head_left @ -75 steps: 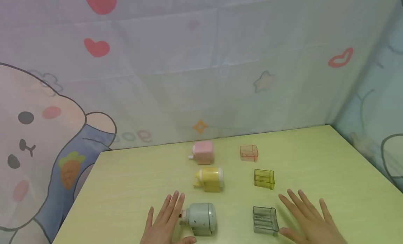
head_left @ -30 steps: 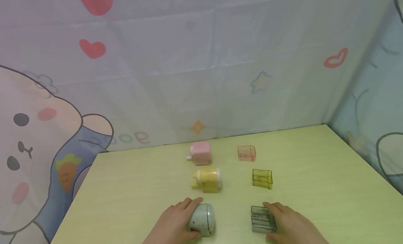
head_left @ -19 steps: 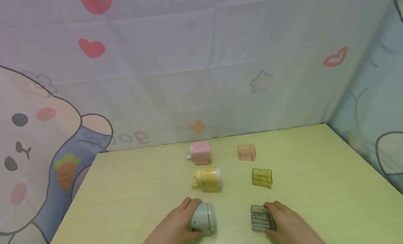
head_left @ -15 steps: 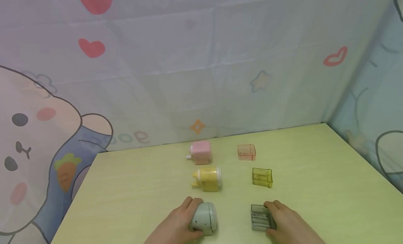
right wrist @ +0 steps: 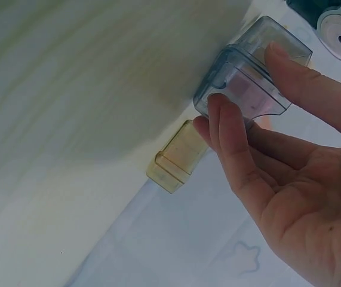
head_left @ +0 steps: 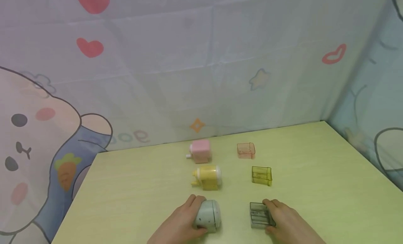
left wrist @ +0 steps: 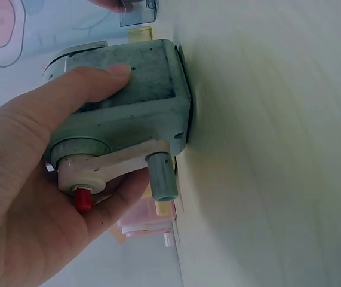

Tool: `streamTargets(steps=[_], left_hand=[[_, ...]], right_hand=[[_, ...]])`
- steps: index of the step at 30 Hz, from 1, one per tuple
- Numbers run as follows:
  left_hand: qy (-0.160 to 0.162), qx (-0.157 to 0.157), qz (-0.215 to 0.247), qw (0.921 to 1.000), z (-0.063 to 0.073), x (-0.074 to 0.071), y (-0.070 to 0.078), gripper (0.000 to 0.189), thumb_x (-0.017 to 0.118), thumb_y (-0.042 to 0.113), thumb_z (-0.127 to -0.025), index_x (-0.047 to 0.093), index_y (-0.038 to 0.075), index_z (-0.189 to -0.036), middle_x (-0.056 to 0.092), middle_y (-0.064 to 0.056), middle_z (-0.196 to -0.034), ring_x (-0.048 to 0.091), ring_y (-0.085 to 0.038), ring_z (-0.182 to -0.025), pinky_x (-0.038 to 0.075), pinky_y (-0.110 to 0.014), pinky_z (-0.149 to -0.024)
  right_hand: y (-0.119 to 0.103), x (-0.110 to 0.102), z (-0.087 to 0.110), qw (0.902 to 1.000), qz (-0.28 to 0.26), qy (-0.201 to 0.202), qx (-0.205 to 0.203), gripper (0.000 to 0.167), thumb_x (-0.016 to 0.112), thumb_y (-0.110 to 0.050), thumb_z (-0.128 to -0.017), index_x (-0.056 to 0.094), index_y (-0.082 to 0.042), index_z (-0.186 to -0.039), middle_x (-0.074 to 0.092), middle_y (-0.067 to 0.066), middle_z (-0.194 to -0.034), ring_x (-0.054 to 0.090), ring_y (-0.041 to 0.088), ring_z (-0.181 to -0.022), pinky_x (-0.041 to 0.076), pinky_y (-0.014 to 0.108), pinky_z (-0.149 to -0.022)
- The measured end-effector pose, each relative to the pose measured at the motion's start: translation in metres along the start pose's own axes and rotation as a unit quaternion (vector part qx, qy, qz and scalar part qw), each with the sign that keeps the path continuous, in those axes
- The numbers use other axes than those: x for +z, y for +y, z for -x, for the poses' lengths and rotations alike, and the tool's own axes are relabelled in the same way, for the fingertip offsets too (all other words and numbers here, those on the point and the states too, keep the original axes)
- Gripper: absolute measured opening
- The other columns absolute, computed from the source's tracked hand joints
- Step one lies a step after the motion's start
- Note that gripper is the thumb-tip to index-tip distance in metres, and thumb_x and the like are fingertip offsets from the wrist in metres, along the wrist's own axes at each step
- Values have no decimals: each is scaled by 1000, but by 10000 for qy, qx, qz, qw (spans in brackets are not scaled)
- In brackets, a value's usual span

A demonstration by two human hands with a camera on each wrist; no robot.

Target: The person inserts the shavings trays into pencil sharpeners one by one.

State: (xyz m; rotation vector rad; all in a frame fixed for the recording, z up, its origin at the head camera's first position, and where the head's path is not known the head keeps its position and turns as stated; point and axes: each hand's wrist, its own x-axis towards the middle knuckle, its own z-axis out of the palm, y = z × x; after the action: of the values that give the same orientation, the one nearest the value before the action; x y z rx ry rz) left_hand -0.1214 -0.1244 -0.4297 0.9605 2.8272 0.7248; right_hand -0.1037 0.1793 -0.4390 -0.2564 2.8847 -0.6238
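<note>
My left hand grips a grey-green hand-crank pencil sharpener from its left side. In the left wrist view the thumb presses one face of the sharpener, and fingers curl round the far side; its crank and a red tip face the palm. My right hand pinches a clear grey shavings drawer at its right end. Thumb and fingers hold opposite sides of the drawer in the right wrist view. A gap of bare tabletop lies between the two things.
Behind the hands stand a yellow crank sharpener and a pink one. To their right lie a clear yellow drawer and a clear pink drawer. A printed cloth hangs behind the table.
Both hands, earlier spread flat beside the things, have curled round the grey-green sharpener and the grey drawer. The sharpener has since shifted slightly right, towards the drawer.
</note>
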Motion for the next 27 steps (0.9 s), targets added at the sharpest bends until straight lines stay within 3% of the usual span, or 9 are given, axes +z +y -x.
streamTargets(steps=[27], left_hand=[[-15,37,155,9999,-13,7,11,61,81,23,-75,45,17,-124,52,6,-106,51,-1,-82,49,-18,-71]], right_hand=[[-12,1,-1,9994,-235,25,-248,66,81,-11,-71,53,5,-128,61,15,-120,60,30,-109,49,50,-94]])
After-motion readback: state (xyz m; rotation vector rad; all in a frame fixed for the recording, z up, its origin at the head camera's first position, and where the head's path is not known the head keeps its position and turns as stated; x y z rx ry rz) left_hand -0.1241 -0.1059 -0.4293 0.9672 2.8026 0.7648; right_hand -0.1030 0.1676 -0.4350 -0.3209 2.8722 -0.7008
